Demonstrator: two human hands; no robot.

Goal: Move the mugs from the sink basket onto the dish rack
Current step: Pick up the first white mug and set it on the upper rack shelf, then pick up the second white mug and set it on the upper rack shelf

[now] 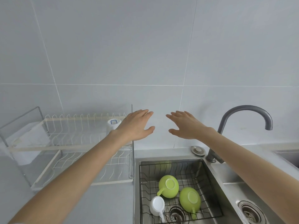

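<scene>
Here both hands are raised above the counter, holding nothing.
The left hand (136,125) and right hand (188,125) have straight, spread fingers; no writing is readable.

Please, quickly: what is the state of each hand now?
Left hand: open, holding nothing.
Right hand: open, holding nothing.

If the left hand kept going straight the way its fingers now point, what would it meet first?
Probably the tiled wall. The left hand is held open, fingers aimed up and right, past the dish rack, with nothing visible between; depth is hard to judge from one view.
</scene>
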